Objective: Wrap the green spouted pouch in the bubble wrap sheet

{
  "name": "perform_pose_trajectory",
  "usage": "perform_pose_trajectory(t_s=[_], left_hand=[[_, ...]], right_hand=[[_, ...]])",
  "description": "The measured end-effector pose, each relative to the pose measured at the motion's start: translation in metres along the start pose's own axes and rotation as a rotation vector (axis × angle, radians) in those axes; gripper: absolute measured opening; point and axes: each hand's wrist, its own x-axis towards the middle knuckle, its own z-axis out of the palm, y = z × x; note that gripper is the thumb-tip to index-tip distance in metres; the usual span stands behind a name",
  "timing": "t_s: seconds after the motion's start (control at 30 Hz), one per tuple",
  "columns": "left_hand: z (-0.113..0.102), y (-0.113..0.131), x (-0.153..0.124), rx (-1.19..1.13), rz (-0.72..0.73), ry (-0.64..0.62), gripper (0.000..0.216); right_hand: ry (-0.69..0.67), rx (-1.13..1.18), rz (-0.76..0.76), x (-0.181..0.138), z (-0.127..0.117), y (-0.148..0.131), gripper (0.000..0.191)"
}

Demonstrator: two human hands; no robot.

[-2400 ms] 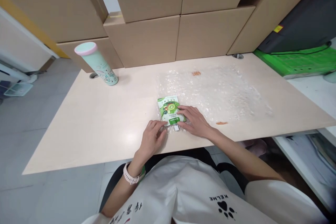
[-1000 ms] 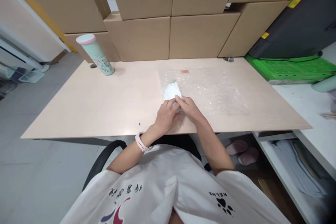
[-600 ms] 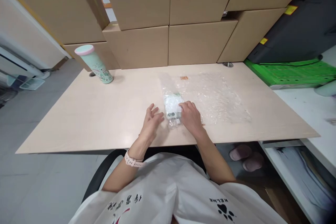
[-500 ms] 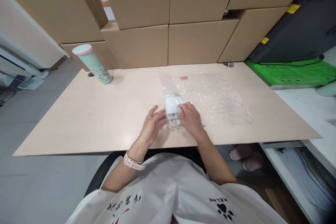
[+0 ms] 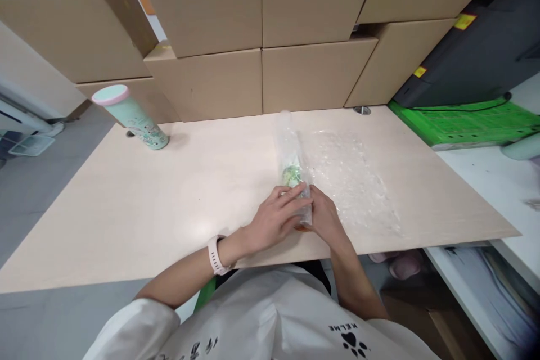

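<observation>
A green snack pouch point(image 5: 291, 175) lies rolled inside a sheet of clear bubble wrap point(image 5: 350, 177) on the pale desk point(image 5: 169, 197). The roll stands on edge, running away from me. My left hand point(image 5: 273, 219) has its fingers curled over the near end of the roll. From the right side, my right hand point(image 5: 324, 219) grips the same end. Only a green patch of the pouch shows through the wrap. The loose rest of the wrap lies flat to the right.
A mint tumbler with a pink lid point(image 5: 129, 118) stands at the desk's far left. Stacked cardboard boxes point(image 5: 261, 34) line the back edge. A green crate point(image 5: 468, 121) and a black case point(image 5: 481, 50) sit at the right. Slippers point(image 5: 400, 264) lie under the desk.
The pouch lay flat and face up on the wrap, then was turned over and rolled to the right into the wrap. Both hands now close on the roll's near end.
</observation>
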Motion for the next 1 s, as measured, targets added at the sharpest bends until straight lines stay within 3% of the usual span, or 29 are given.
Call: perform_pose_trajectory(t_s=[0.13, 0.27, 0.33, 0.43, 0.53, 0.63, 0.7, 0.77, 0.87, 1.0], left_hand=[[0.025, -0.01, 0.015, 0.137, 0.051, -0.125, 0.045], [0.043, -0.015, 0.019, 0.144, 0.037, -0.217, 0.055], [0.045, -0.012, 0.017, 0.135, 0.033, -0.238, 0.055], [0.039, -0.005, 0.012, 0.017, 0.037, -0.245, 0.044], [0.026, -0.001, 0.008, -0.182, -0.195, -0.032, 0.03], [0.015, -0.007, 0.008, -0.466, -0.582, 0.23, 0.043], [0.008, -0.012, 0.011, -0.699, -0.771, 0.298, 0.05], [0.002, -0.012, 0.012, -0.822, -0.851, 0.369, 0.049], [-0.006, -0.001, 0.011, -0.788, -0.698, 0.468, 0.042], [-0.01, 0.016, 0.008, -0.569, -0.389, 0.295, 0.04]], right_hand=[[0.03, -0.153, 0.03, -0.011, -0.021, 0.018, 0.019], [0.215, -0.187, 0.126, -0.023, -0.041, 0.027, 0.025], [0.278, -0.13, 0.117, -0.027, -0.043, 0.023, 0.026], [0.213, -0.055, 0.039, -0.027, -0.036, 0.01, 0.026], [0.163, -0.087, 0.03, -0.023, -0.022, 0.0, 0.029], [0.164, -0.098, 0.033, -0.019, -0.012, -0.002, 0.03], [0.156, -0.083, 0.026, -0.016, -0.008, -0.003, 0.032], [0.147, -0.041, 0.041, -0.013, -0.006, -0.004, 0.032], [0.083, 0.154, 0.101, -0.009, -0.005, -0.011, 0.029], [-0.136, 0.52, 0.085, -0.007, -0.002, -0.02, 0.025]])
